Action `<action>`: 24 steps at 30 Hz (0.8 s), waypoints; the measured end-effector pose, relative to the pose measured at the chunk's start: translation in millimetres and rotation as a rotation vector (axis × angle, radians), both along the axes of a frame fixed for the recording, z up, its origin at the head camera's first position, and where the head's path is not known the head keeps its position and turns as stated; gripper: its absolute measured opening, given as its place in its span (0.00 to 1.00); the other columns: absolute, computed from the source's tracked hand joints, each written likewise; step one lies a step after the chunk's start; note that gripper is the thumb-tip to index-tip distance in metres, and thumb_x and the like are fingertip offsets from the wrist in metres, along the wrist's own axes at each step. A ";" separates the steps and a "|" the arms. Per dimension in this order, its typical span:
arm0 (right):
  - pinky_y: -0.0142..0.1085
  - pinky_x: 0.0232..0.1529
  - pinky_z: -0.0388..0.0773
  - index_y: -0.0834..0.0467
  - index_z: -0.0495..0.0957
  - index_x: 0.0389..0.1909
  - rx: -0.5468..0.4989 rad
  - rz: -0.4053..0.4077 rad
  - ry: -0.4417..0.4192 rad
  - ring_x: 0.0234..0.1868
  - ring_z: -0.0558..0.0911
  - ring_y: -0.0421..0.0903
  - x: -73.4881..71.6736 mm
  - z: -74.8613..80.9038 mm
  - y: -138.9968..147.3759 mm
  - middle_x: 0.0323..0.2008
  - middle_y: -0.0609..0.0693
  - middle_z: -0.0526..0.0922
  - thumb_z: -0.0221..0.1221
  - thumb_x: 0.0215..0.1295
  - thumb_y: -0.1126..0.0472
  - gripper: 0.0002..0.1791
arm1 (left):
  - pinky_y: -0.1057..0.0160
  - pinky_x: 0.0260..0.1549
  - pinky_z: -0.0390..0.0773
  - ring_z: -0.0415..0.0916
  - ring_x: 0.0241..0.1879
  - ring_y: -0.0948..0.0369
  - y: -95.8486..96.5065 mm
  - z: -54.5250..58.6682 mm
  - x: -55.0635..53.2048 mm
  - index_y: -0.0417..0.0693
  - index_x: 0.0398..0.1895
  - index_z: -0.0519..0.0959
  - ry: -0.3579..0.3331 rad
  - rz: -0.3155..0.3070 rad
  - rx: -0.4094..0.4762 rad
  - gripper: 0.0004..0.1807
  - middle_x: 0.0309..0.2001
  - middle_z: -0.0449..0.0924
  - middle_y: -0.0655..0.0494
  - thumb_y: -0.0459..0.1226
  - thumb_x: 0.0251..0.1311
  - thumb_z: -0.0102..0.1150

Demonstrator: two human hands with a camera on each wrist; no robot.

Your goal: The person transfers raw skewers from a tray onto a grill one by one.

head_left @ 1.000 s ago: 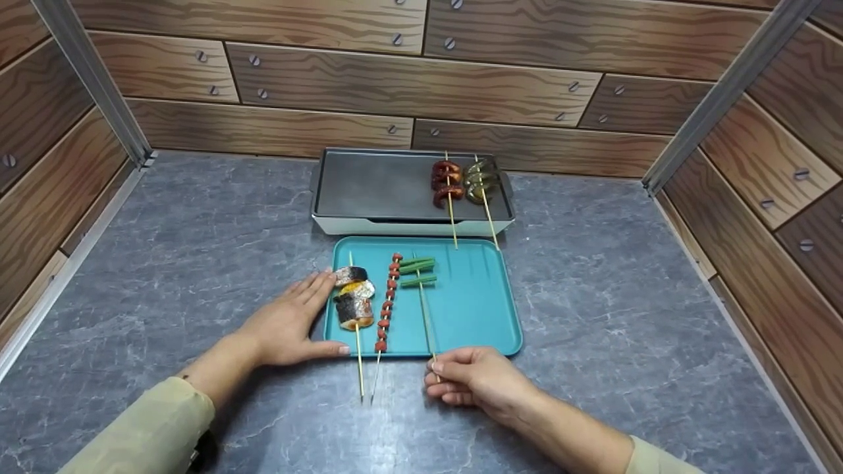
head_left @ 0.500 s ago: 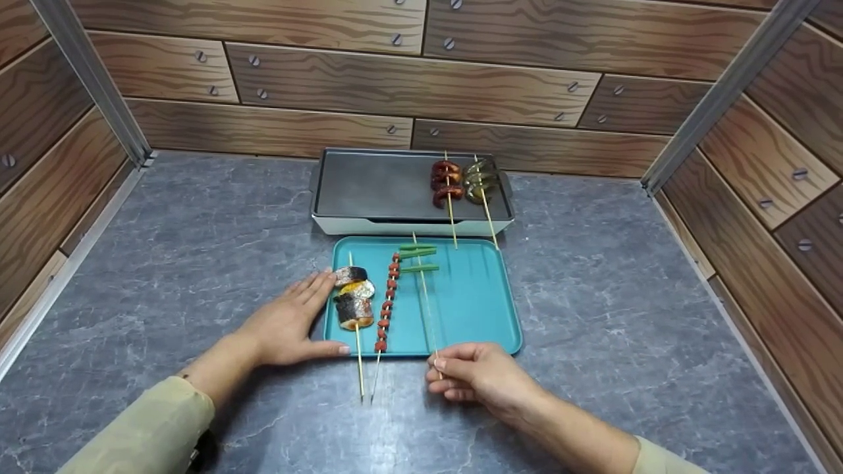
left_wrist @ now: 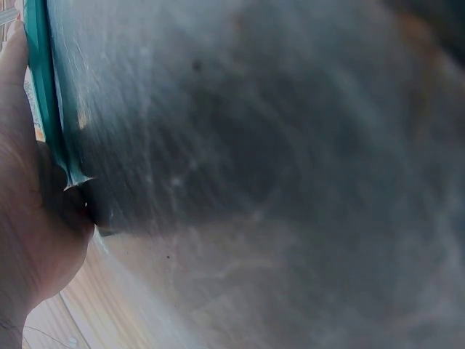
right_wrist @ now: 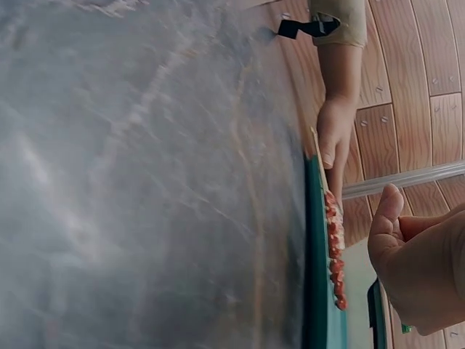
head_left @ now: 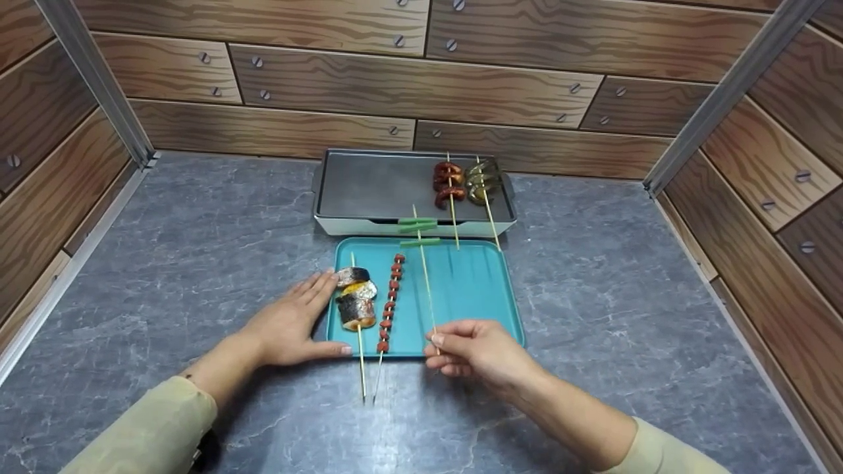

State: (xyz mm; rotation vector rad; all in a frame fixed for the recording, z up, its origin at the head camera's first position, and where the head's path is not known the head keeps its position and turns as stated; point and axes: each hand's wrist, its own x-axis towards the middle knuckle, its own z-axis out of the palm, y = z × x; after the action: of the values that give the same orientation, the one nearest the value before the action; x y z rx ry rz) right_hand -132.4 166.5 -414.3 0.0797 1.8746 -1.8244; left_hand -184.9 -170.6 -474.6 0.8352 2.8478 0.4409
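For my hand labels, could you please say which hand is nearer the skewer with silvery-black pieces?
Left: the left hand lies just left of that skewer; the right hand is farther away, on its right.

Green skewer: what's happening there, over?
Right hand pinching green skewer, tip toward griddle. Left hand at teal tray. Reddish skewer, olive skewer occupying griddle's right.

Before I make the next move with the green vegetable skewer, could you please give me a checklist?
1. Right hand pinches the green vegetable skewer near its lower end: ok.
2. Whole skewer over the griddle: not ok; lower part shows over the tray.
3. Left hand rests at the tray's left edge: ok.
4. Red-brown skewer and olive skewer on the griddle's right part: ok.
5. Griddle heat: cannot tell; no indicator shows.
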 end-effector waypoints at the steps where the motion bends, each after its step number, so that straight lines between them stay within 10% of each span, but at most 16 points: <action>1: 0.31 0.37 0.88 0.74 0.81 0.57 -0.003 -0.004 0.002 0.36 0.90 0.43 -2.1 1.7 -0.1 0.39 0.57 0.91 0.63 0.75 0.66 0.16 | 0.43 0.81 0.46 0.39 0.84 0.42 0.0 0.1 0.1 0.40 0.87 0.40 -0.001 0.001 -0.004 0.69 0.86 0.37 0.41 0.79 0.61 0.51; 24: 0.35 0.45 0.89 0.68 0.84 0.57 0.023 -0.087 0.056 0.39 0.91 0.46 -73.9 26.9 -21.5 0.45 0.62 0.90 0.62 0.77 0.66 0.14 | 0.43 0.81 0.46 0.40 0.84 0.43 0.9 0.3 0.1 0.40 0.87 0.41 -0.006 0.010 0.017 0.69 0.86 0.39 0.41 0.78 0.60 0.53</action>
State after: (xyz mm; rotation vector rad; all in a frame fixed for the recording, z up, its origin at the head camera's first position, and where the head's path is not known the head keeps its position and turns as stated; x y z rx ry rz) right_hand -206.3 145.0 -387.4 0.1206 1.9592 -1.8811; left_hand -184.7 -169.7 -474.3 0.8214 2.8479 0.4685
